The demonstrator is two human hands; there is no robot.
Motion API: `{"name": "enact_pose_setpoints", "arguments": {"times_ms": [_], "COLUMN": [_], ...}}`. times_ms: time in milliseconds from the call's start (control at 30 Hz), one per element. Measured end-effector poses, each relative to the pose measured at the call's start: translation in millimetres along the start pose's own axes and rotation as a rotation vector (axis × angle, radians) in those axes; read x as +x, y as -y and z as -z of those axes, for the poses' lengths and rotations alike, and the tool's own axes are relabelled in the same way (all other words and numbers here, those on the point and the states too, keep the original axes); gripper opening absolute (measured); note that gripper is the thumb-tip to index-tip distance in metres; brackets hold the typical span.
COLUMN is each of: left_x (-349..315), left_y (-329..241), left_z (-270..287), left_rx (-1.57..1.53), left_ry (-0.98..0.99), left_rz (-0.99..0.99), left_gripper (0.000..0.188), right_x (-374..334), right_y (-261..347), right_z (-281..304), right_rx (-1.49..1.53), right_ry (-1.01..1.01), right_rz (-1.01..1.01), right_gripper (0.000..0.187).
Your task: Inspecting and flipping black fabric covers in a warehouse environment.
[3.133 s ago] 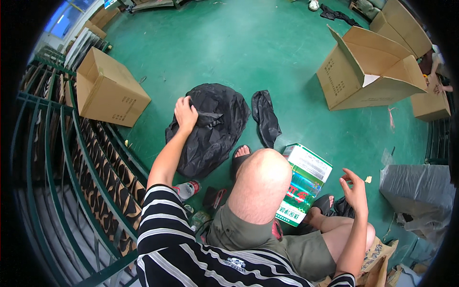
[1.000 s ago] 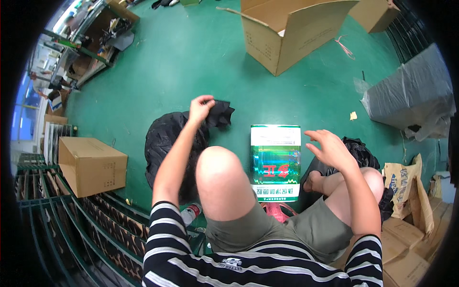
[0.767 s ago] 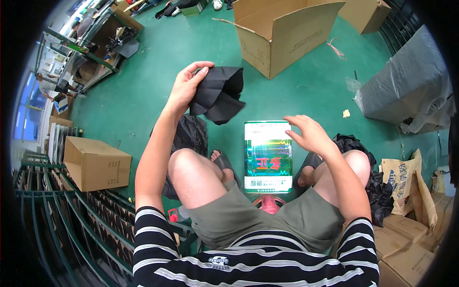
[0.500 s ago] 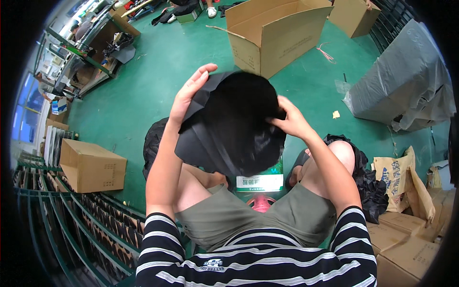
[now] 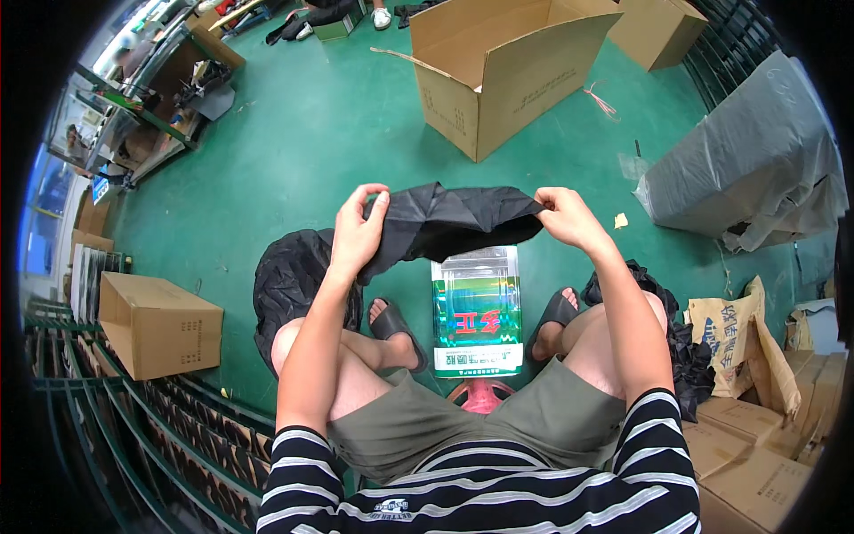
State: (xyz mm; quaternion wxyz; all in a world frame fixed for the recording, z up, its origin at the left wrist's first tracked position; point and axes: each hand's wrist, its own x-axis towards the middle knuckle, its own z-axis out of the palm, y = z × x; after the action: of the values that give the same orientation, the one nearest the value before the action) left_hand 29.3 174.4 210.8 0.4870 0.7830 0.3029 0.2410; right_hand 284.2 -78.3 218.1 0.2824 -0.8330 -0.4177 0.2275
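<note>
A limp black sheet [image 5: 454,214], like thin fabric or soft leather, is stretched between my hands in front of my knees, its near side sagging. My left hand [image 5: 358,233] pinches its left end between thumb and fingers. At the other end, the fingers of my right hand [image 5: 569,218] are closed on the corner. Just below it, between my feet, stands a green and silver tin [image 5: 478,316], its far end close to the sheet's lower edge. A crumpled black pile [image 5: 298,271] lies by my left knee, and another black pile [image 5: 692,360] beside my right knee.
A large open carton [image 5: 534,98] stands ahead, a smaller carton [image 5: 165,325] at left above green metal racks [image 5: 169,436]. Grey plastic covers a tall stack [image 5: 747,160] at right. Nearer are a torn paper sack [image 5: 738,338] and flat cartons [image 5: 756,454]. A red object [image 5: 482,398] sits behind the tin.
The black sheet has come down from a raised, spread position and is now held lower and narrower, pulled sideways. My hands have moved down, and the tin is uncovered.
</note>
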Motion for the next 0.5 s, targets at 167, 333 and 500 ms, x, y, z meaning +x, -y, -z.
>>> {"name": "enact_pose_setpoints", "arguments": {"times_ms": [167,333,500], "left_x": [-11,-41,-28], "left_y": [-33,-48,-29], "left_z": [-31,-73,-79], "left_rx": [0.239,0.076,-0.607], "left_ry": [-0.442,0.373,1.053], "left_rz": [-0.689,-0.41,0.226], "left_gripper": [0.019,0.082,0.036], "right_x": [1,-7,-1], "right_y": [35,53,60], "right_z": [1,-4,6], "right_rx": [0.845,1.172,1.6], "right_ry": [0.31,0.427,0.753], "right_rz": [-0.18,-0.381,-0.37], "right_gripper": [0.02,0.016,0.038]}}
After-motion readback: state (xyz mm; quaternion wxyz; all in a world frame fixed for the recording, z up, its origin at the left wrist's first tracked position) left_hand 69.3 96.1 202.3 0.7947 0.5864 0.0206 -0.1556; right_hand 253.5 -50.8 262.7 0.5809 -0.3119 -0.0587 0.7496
